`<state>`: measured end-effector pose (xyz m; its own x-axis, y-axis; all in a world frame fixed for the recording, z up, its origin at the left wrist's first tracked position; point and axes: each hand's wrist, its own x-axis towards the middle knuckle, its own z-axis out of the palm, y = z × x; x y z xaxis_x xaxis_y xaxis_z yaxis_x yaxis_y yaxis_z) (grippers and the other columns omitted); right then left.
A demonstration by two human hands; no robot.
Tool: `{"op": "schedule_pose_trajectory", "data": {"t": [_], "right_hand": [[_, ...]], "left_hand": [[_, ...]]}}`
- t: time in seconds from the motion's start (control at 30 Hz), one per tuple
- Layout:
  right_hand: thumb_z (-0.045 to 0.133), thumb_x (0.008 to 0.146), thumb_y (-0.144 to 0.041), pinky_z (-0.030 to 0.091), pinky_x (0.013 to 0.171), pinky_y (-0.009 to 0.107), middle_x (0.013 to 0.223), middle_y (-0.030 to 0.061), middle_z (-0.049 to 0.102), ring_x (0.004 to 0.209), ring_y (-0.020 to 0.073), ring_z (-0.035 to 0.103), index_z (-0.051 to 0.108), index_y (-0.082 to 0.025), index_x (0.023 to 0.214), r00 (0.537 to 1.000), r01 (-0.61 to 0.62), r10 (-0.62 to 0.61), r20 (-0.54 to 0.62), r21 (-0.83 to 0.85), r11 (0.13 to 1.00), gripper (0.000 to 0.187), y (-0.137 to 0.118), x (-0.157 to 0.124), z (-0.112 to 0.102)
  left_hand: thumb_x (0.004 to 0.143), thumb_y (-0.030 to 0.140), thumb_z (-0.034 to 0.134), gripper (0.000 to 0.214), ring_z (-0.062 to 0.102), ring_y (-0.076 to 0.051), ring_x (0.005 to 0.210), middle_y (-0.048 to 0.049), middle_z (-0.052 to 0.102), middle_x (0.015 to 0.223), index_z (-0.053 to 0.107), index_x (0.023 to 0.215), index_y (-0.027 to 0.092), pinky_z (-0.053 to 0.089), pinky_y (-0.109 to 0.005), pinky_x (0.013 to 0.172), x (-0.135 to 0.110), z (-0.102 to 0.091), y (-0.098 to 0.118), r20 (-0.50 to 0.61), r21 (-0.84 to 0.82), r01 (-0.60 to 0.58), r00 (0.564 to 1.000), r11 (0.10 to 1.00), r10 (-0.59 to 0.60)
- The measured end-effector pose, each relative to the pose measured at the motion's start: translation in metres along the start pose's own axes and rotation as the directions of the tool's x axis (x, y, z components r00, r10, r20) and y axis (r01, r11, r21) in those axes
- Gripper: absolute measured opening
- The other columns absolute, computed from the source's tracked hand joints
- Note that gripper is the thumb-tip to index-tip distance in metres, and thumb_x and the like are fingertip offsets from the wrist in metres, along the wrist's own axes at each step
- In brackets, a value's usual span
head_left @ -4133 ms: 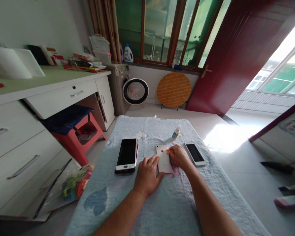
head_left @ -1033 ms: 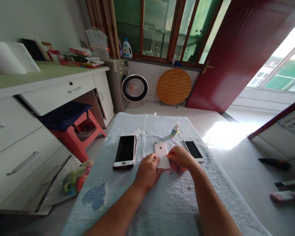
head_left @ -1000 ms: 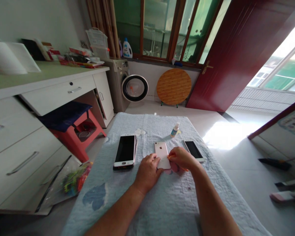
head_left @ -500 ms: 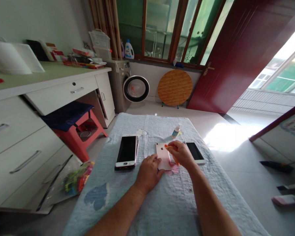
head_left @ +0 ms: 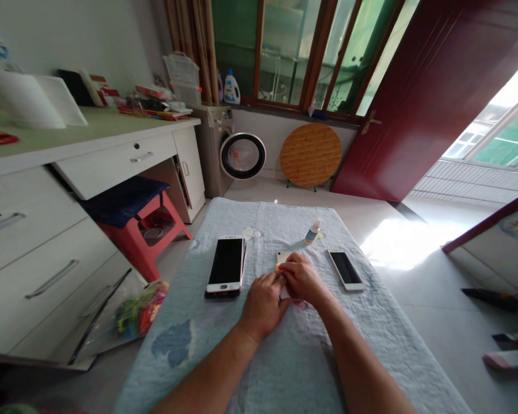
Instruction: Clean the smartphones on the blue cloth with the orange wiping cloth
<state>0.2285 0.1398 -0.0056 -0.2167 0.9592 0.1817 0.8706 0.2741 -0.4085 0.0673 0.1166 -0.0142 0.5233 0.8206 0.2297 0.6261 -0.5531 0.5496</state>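
A pink smartphone point(head_left: 284, 256) lies face down on the cloth-covered table, mostly hidden under my hands. My left hand point(head_left: 262, 300) grips its near left side with bent fingers. Pinched in my right hand point(head_left: 301, 277) is an orange cloth point(head_left: 278, 267), pressed onto the phone's back; only a small bit of it shows. To the left rests a stack of phones, a white-framed phone point(head_left: 227, 261) with a dark screen on top. Another white phone point(head_left: 346, 270) lies face up on the right. A small spray bottle point(head_left: 312, 232) stands behind my right hand.
A light blue quilted cloth point(head_left: 216, 351) covers the table. On the left are a red stool point(head_left: 155, 236), white drawers point(head_left: 47, 276) and a plastic bag point(head_left: 133, 313). Farther back stand a washing machine point(head_left: 216, 155) with its door open and a round wooden tabletop point(head_left: 311, 155).
My right hand has moved left across the phone with the orange cloth, closer to my left hand, uncovering the white phone on the right. My left hand stays on the pink phone.
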Motion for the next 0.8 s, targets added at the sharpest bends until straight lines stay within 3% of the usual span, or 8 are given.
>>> {"op": "schedule_pose_trajectory", "data": {"t": [0.1,0.33,0.57,0.8], "right_hand": [[0.052,0.092,-0.020,0.039,0.082,0.026,0.095,0.0050,0.059,0.092,0.0171,0.052,0.074,-0.024,0.097,1.000,-0.011,0.010,-0.027,-0.047,0.999,0.024,0.000,0.001,0.003],[0.042,0.098,-0.031,0.037,0.082,0.029,0.093,0.0068,0.058,0.088,0.0187,0.050,0.072,-0.023,0.095,0.962,-0.250,0.224,-0.159,-0.172,0.953,0.031,0.011,0.007,-0.002],[0.038,0.098,-0.032,0.036,0.079,0.032,0.114,0.0072,0.056,0.099,0.0233,0.046,0.063,-0.029,0.118,0.979,-0.201,0.192,-0.064,-0.230,0.952,0.031,-0.006,0.012,0.000],[0.034,0.100,-0.037,0.036,0.083,0.033,0.122,0.0039,0.054,0.104,0.0227,0.045,0.059,-0.036,0.124,0.990,-0.132,0.139,0.023,-0.206,0.970,0.035,-0.011,0.013,-0.001]], "left_hand": [[0.082,0.032,0.068,0.037,0.056,-0.027,0.111,-0.0082,0.061,0.119,0.062,0.117,0.022,0.043,-0.041,0.097,0.000,0.000,0.000,-0.005,0.000,0.003,1.000,1.000,-0.003],[0.081,0.028,0.068,0.029,0.056,-0.026,0.112,-0.0086,0.062,0.121,0.066,0.109,0.020,0.042,-0.039,0.100,0.001,0.003,-0.001,-0.015,0.032,0.009,1.000,0.999,-0.008],[0.084,0.029,0.067,0.030,0.055,-0.026,0.111,-0.0088,0.062,0.120,0.065,0.111,0.019,0.042,-0.039,0.099,0.000,0.002,-0.001,0.000,0.019,0.004,1.000,1.000,-0.004],[0.084,0.031,0.067,0.032,0.055,-0.026,0.110,-0.0077,0.062,0.118,0.063,0.114,0.021,0.042,-0.039,0.099,0.001,0.002,-0.002,0.002,0.021,0.006,1.000,1.000,-0.006]]}}
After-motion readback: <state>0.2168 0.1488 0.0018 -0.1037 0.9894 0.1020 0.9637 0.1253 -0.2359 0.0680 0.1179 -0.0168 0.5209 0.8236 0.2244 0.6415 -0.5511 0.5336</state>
